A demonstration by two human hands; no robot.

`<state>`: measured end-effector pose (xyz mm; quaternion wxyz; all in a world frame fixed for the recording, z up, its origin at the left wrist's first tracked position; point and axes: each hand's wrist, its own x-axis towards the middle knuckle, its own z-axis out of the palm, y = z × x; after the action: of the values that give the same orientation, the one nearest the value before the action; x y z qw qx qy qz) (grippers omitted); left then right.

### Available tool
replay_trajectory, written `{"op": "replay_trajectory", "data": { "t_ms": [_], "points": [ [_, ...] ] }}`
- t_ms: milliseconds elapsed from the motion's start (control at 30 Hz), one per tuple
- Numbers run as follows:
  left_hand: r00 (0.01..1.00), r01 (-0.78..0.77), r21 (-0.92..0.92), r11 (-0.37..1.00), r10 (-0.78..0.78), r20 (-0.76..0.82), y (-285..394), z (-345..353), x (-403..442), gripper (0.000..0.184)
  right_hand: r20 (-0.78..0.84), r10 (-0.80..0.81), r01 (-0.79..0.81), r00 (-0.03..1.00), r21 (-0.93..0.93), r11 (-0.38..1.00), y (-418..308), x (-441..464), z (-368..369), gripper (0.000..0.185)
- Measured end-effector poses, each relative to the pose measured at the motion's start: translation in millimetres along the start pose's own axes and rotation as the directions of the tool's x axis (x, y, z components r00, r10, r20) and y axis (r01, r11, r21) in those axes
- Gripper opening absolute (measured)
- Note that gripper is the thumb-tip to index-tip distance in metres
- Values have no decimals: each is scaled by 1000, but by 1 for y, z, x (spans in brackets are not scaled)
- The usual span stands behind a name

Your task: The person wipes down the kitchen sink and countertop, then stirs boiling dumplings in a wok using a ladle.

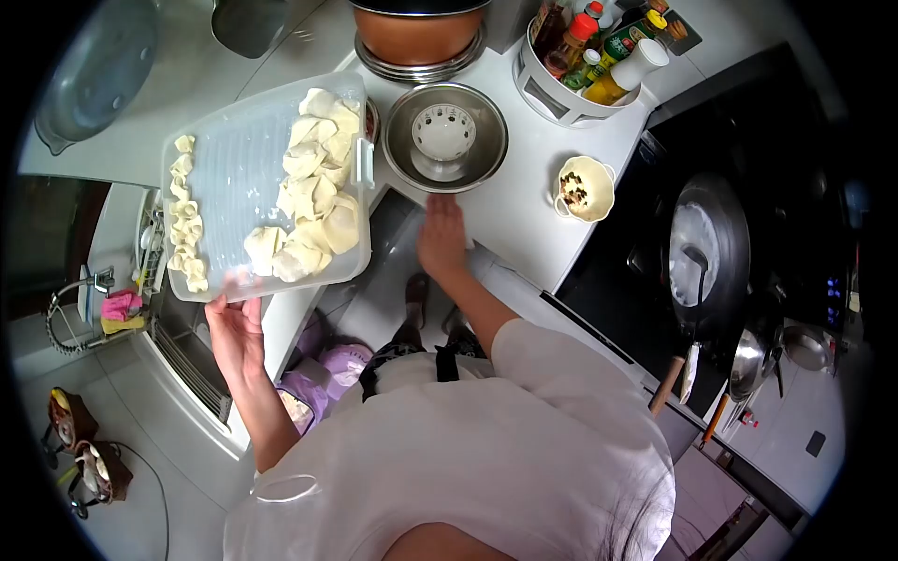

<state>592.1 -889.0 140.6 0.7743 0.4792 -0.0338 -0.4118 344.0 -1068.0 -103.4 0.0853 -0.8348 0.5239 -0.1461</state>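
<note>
A clear plastic container (224, 206) is tilted at the upper left. Wrapped wontons (313, 201) fill its right side, and a row of smaller ones (186, 229) lines its left edge. My left hand (238, 332) grips its near left corner, thumb over the rim and fingers below. On the counter sits a steel bowl (398, 154) with a small white patterned bowl (444, 132) inside. Just at the steel bowl's near rim, my right hand (441, 236) has its fingers stretched out and holds nothing; whether it touches the rim I cannot tell.
A cream handled bowl (601, 201) with chopped bits stands on the white counter. Behind it is a round caddy (552, 98) of sauce bottles. A wok (739, 220) with whitish liquid and a ladle rests on the black stove at right. The sink (192, 323) lies left.
</note>
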Motion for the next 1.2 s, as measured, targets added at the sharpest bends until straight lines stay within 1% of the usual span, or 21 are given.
{"op": "replay_trajectory", "data": {
  "t_ms": [100, 200, 300, 333, 433, 500, 567, 600, 633, 700, 733, 767, 800, 833, 867, 967, 1100, 1200],
  "points": [
    [1000, 18, 2, 1000, -18, 9, 2, -4, -4, 37, -31, -237, 236, 971, -32, 971, -16, 34, 34, 57],
    [1000, 11, 11, 1000, -11, -3, 2, -10, -6, 37, -124, -366, 364, 923, -33, 931, -35, 71, 49, 53],
    [999, -19, 10, 1000, 19, -45, 4, -8, -11, 37, -68, -420, 409, 905, -133, 903, -34, 87, 58, 53],
    [998, -24, 9, 1000, 25, -57, 5, -6, -11, 37, -94, -445, 440, 891, -65, 896, -27, 83, 52, 54],
    [1000, 8, 34, 999, -8, 2, 6, -9, -7, 36, 28, -431, 432, 902, -26, 902, 12, 38, 9, 56],
    [999, 27, 74, 997, -28, 17, 1, -5, -2, 34, -22, -286, 286, 958, 79, 955, 50, -9, -15, 59],
    [999, 45, 107, 993, -46, 10, -10, 1, 4, 32, 87, -139, 147, 986, -85, 986, 91, -49, -36, 62],
    [997, 68, 142, 988, -71, 13, -21, -5, 10, 31, 100, -87, 96, 991, -90, 991, 104, -66, -52, 64],
    [995, 97, 137, 986, -100, 15, -32, 7, 12, 30, 111, -33, 44, 993, -95, 995, 115, -83, -67, 67],
    [983, 172, 192, 966, -180, 26, -59, 28, 20, 29, 81, 107, -95, 991, -136, 986, 133, -110, -83, 74],
    [973, 210, 183, 960, -224, 58, -77, 43, 22, 29, 70, 144, -132, 987, -156, 979, 136, -119, -85, 76],
    [954, 252, 173, 952, -275, 122, -97, 52, 27, 29, 58, 179, -167, 982, -175, 970, 137, -126, -85, 78],
    [939, 272, 141, 952, -295, 175, -123, 58, 34, 29, 48, 214, -201, 976, -193, 960, 140, -131, -86, 80],
    [934, 293, 82, 953, -303, 190, -141, 75, 32, 27, 52, 218, -205, 974, -190, 960, 141, -134, -86, 81],
    [922, 321, 76, 944, -329, 202, -165, 79, 40, 25, 52, 223, -210, 974, -186, 960, 139, -134, -86, 82],
    [917, 337, -5, 942, -327, 230, -198, 113, 33, 23, 64, 225, -211, 972, -174, 962, 135, -132, -90, 83],
    [937, 301, -95, 949, -276, 214, -240, 117, 41, 19, 66, 220, -206, 973, -172, 963, 137, -133, -88, 82],
    [951, 282, -135, 950, -258, 170, -260, 110, 50, 16, 71, 231, -216, 970, -172, 961, 136, -134, -84, 81]
  ]
}}
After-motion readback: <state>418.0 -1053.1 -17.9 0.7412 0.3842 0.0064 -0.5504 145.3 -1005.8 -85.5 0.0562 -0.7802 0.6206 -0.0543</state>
